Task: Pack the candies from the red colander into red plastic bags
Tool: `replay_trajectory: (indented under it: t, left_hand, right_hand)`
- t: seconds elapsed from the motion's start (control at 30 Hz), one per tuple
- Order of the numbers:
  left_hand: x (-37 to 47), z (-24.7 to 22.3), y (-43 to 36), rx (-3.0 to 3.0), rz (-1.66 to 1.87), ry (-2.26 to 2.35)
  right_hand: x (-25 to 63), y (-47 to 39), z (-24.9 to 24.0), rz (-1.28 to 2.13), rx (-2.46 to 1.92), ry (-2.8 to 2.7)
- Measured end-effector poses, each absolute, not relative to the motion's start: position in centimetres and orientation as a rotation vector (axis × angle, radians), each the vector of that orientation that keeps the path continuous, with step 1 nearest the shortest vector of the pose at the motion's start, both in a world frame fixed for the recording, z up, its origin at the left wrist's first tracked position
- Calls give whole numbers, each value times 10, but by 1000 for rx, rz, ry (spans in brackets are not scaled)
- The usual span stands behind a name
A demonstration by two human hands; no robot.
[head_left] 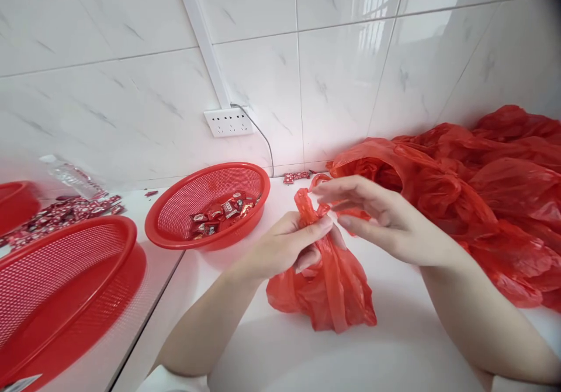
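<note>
A red plastic bag (331,292) rests on the white table in front of me, its top gathered upward. My left hand (291,243) is closed around the gathered neck, thumb pressed on the plastic. Beside the top of the bag is my right hand (377,219), its fingers apart and slightly bent, the fingertips close to the bag's upper end. Whether those fingertips touch the plastic is hard to tell. The bag's contents do not show.
A red basket (169,214) holding wrapped sweets (230,208) stands left of centre. Larger red basket (56,281) at the left, near a pile of small packets (65,214) and a clear bottle (74,176). Red bags (473,187) are heaped at right. Wall socket (228,122) behind.
</note>
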State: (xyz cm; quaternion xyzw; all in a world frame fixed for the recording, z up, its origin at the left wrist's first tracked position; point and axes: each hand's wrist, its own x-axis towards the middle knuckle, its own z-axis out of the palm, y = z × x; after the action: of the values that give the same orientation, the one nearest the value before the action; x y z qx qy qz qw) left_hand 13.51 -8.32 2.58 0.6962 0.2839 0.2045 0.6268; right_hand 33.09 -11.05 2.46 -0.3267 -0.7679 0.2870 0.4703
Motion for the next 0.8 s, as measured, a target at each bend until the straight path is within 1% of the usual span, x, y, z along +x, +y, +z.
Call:
replay_trajectory:
  t: [0.1,0.27,0.4,0.57,0.67,0.73,0.8]
  left_hand:
    - [134,23,-78,1532,479,644]
    - [135,23,-72,1375,605,752]
    - [131,26,-67,1331,723,768]
    - [129,26,-62,1076,824,678]
    - [128,28,-60,944,839,629]
    - [127,29,-59,989,825,622]
    - [124,30,-60,1156,812,608]
  right_hand:
    - [330,-100,19,775,-819,-1922]
    - [331,-91,14,660,-961,-1698]
    - [334,-96,15,585,-953,-1574]
    - [334,-103,14,579,-785,-1907]
    - [332,-101,16,585,-824,-2070]
    - [331,-99,16,594,-859,-2136]
    - [330,-96,15,541,-877,-2096]
